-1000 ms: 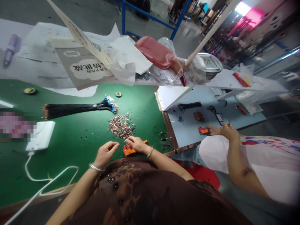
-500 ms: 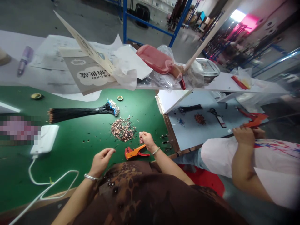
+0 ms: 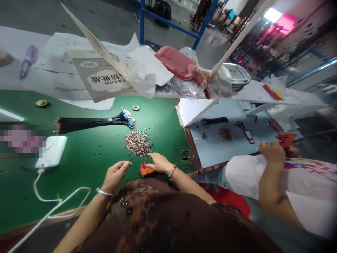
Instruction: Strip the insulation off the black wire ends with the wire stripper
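Observation:
My left hand (image 3: 116,174) hovers low over the green mat (image 3: 84,165), its fingertips pinched on something too thin to make out. My right hand (image 3: 159,163) lies over an orange hand tool (image 3: 144,170), fingers closed round it, just below a pile of small copper terminals (image 3: 138,142). Farther back on the mat lies a bundle of black wires (image 3: 86,123) whose blue-tipped ends (image 3: 127,117) fan out to the right. Tiny scraps are scattered around the pile.
A white adapter (image 3: 52,151) with its white cable (image 3: 61,200) lies at the left. Two tape rolls (image 3: 41,103) (image 3: 136,107) sit at the back. The raised shelf (image 3: 252,94) carries papers, a red pouch (image 3: 177,63) and a metal bowl (image 3: 237,75). A co-worker's hands (image 3: 273,151) hold an orange tool (image 3: 286,138) at the pale blue table (image 3: 218,149).
My right hand had lifted off the orange tool toward the terminals and has now come back down onto it. The co-worker raised an orange tool from the table toward their lap.

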### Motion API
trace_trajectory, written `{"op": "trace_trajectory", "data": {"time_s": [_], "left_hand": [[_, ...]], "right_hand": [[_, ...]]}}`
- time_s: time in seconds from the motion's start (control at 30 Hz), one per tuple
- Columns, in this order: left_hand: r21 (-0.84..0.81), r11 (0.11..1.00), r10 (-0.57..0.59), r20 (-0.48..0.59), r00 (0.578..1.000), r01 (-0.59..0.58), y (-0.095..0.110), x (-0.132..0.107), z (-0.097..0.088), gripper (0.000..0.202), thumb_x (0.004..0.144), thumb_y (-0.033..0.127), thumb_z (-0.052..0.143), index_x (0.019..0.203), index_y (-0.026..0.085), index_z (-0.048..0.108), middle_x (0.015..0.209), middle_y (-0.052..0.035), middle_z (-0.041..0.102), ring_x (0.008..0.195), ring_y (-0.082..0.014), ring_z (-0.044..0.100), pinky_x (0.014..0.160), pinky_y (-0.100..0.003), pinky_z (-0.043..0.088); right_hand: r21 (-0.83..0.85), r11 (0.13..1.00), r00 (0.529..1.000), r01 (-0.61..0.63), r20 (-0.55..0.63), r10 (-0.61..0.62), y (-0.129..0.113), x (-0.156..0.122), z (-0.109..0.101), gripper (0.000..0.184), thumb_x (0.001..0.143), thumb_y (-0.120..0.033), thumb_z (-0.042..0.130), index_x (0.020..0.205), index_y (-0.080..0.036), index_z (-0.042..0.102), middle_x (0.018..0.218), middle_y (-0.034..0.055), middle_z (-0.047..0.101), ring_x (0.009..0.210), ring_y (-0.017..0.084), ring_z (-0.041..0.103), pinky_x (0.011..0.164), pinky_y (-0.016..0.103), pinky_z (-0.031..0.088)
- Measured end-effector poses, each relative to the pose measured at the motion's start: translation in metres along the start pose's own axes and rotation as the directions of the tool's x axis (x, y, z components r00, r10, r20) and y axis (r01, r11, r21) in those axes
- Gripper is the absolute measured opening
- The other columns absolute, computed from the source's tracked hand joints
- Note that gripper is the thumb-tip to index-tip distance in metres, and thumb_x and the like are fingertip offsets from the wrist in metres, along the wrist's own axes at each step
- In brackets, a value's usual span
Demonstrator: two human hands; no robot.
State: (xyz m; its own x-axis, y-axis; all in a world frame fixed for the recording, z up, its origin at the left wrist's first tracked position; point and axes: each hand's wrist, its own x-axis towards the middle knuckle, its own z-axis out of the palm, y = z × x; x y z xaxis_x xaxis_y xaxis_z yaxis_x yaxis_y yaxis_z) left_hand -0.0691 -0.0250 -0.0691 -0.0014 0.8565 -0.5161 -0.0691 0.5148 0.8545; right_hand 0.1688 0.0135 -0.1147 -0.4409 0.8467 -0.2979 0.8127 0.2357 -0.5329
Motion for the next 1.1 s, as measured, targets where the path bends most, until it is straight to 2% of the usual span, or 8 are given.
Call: {"op": "trace_trajectory", "data": {"time_s": [0.13, 0.33, 0.5, 0.63, 0.7, 0.83, 0.93, 1.1], "left_hand": [[-0.142, 0.989, -0.042, 0.02, 0.999, 0.044, -0.003, 0.001, -0.003, 0.054, 0.062, 0.06, 0.075, 0.082, 0.012, 0.064, 0.047, 0.0117, 0.026, 0.04, -0.0026, 0.022, 0.04, -0.017, 0.014], [-0.204, 0.976, -0.069, 0.027, 0.997, 0.073, -0.004, 0.006, 0.005, 0.055, 0.061, 0.055, 0.079, 0.089, 0.011, 0.064, 0.048, 0.0126, 0.026, 0.04, -0.0015, 0.022, 0.039, -0.015, 0.014], [-0.219, 0.972, -0.074, 0.044, 0.996, 0.082, 0.0, 0.006, 0.004, 0.051, 0.063, 0.054, 0.078, 0.087, 0.011, 0.063, 0.047, 0.0127, 0.026, 0.039, -0.0012, 0.021, 0.038, -0.014, 0.014], [-0.237, 0.968, -0.06, 0.081, 0.995, 0.078, 0.005, 0.003, -0.006, 0.043, 0.067, 0.049, 0.077, 0.083, 0.012, 0.063, 0.047, 0.0113, 0.028, 0.04, -0.0018, 0.023, 0.038, -0.014, 0.015], [-0.227, 0.971, -0.054, 0.097, 0.994, 0.075, 0.008, 0.002, -0.01, 0.041, 0.068, 0.048, 0.077, 0.081, 0.012, 0.063, 0.048, 0.0105, 0.029, 0.04, -0.0021, 0.024, 0.039, -0.015, 0.015], [-0.16, 0.985, -0.04, 0.114, 0.993, 0.058, 0.017, -0.002, -0.011, 0.042, 0.069, 0.051, 0.075, 0.079, 0.012, 0.064, 0.05, 0.01, 0.028, 0.041, -0.0023, 0.024, 0.04, -0.015, 0.015], [-0.074, 0.997, -0.003, 0.112, 0.994, 0.011, 0.025, -0.005, -0.009, 0.042, 0.071, 0.053, 0.073, 0.081, 0.012, 0.066, 0.05, 0.0095, 0.028, 0.042, -0.0033, 0.024, 0.042, -0.016, 0.016], [0.097, 0.992, 0.073, 0.082, 0.994, -0.081, 0.039, -0.011, -0.006, 0.045, 0.072, 0.055, 0.07, 0.086, 0.013, 0.072, 0.046, 0.0073, 0.035, 0.043, -0.0057, 0.028, 0.042, -0.019, 0.019]], "right_hand": [[-0.328, 0.943, 0.998, -0.058, 0.012, 0.065, 0.022, -0.039, 0.015, 0.092, 0.065, -0.052, 0.08, 0.14, -0.018, 0.041, 0.134, 0.0187, 0.049, 0.123, 0.034, 0.043, 0.102, 0.049, 0.032], [-0.368, 0.929, 0.998, 0.027, 0.064, -0.004, 0.03, -0.051, 0.024, 0.062, 0.075, -0.041, 0.073, 0.129, -0.019, 0.052, 0.121, 0.0151, 0.054, 0.115, 0.029, 0.045, 0.1, 0.044, 0.032], [-0.019, 0.995, 0.991, -0.096, 0.094, 0.098, 0.024, -0.037, 0.017, 0.04, 0.066, -0.022, 0.066, 0.105, -0.012, 0.062, 0.11, 0.0171, 0.057, 0.109, 0.033, 0.05, 0.096, 0.048, 0.035], [0.256, 0.96, 0.983, -0.116, 0.168, 0.074, 0.019, -0.031, 0.006, 0.039, 0.073, -0.018, 0.049, 0.111, -0.012, 0.058, 0.1, 0.011, 0.064, 0.092, 0.022, 0.061, 0.083, 0.036, 0.046], [0.585, 0.8, 0.968, -0.133, 0.248, -0.021, 0.011, -0.029, -0.003, 0.046, 0.073, -0.018, 0.044, 0.118, -0.012, 0.054, 0.098, 0.0094, 0.066, 0.086, 0.019, 0.064, 0.077, 0.033, 0.05], [0.947, 0.208, 0.926, -0.244, 0.291, -0.239, -0.011, -0.024, -0.022, 0.058, 0.066, -0.019, 0.053, 0.123, -0.011, 0.052, 0.097, 0.0105, 0.066, 0.085, 0.021, 0.065, 0.078, 0.038, 0.052], [0.949, 0.128, 0.891, -0.289, 0.316, -0.325, -0.022, -0.02, -0.033, 0.065, 0.062, -0.015, 0.057, 0.127, -0.012, 0.052, 0.095, 0.0099, 0.068, 0.086, 0.022, 0.065, 0.08, 0.039, 0.052], [0.932, 0.188, 0.858, -0.309, 0.358, -0.368, -0.024, -0.015, -0.04, 0.066, 0.064, -0.016, 0.06, 0.13, -0.012, 0.052, 0.094, 0.0096, 0.068, 0.085, 0.021, 0.064, 0.08, 0.037, 0.051]]}}
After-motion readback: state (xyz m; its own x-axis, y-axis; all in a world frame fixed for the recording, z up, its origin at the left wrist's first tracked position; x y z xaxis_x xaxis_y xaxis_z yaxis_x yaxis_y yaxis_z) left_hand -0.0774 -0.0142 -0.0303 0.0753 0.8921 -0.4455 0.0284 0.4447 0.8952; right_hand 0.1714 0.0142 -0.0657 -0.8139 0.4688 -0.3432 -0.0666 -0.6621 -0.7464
